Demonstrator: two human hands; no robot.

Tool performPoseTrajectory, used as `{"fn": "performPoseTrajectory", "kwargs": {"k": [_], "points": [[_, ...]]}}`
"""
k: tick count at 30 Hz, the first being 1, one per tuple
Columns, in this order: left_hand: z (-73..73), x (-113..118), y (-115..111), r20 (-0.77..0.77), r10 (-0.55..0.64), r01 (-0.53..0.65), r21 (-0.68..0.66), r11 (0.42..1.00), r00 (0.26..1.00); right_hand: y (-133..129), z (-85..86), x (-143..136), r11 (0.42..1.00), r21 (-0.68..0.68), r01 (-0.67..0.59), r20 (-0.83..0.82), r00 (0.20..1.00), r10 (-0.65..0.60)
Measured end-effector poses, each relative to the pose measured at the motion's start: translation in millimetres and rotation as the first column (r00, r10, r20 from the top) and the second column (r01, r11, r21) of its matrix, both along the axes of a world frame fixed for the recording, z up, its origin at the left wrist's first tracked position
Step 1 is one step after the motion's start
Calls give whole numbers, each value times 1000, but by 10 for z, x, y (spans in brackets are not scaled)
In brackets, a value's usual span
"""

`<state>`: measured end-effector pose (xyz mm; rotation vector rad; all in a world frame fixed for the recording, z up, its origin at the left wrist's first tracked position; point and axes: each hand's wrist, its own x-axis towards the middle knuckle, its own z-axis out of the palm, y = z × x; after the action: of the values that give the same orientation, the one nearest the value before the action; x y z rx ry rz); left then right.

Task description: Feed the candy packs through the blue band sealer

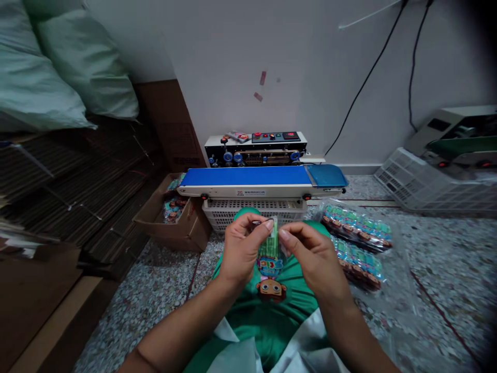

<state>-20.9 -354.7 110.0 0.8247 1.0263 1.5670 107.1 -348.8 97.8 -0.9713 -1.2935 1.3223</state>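
My left hand pinches the upper left edge of a small printed plastic packet between thumb and finger. The packet has a brown cartoon head at its lower end, coloured lettering in the middle and green, stick-like contents near the top. On its upper right edge, the thumb and fingers of my right hand are closed. It hangs in front of my green-clothed lap. Just beyond my hands stands a sealing machine with a blue conveyor belt.
Similar packets fill an open carton at the left. Two clear bags of packets lie on the speckled floor at the right. The machine stands over a white plastic crate. Stacked flat cardboard and white sacks occupy the far left.
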Motion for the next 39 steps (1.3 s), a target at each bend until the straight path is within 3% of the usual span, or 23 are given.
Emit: {"fn": "performPoseTrajectory", "kwargs": {"k": [6,11,39], "points": [[42,27,-28,25,-77,79,-62,995,997,-27,33,66,998,44,34,69,997,-37],[46,11,-14,-5,-79,79,-4,997,997,-44,53,82,999,31,23,109,994,-26],[120,-12,18,-61,-139,135,-65,989,988,-70,63,66,999,-19,44,0,999,-44]]}}
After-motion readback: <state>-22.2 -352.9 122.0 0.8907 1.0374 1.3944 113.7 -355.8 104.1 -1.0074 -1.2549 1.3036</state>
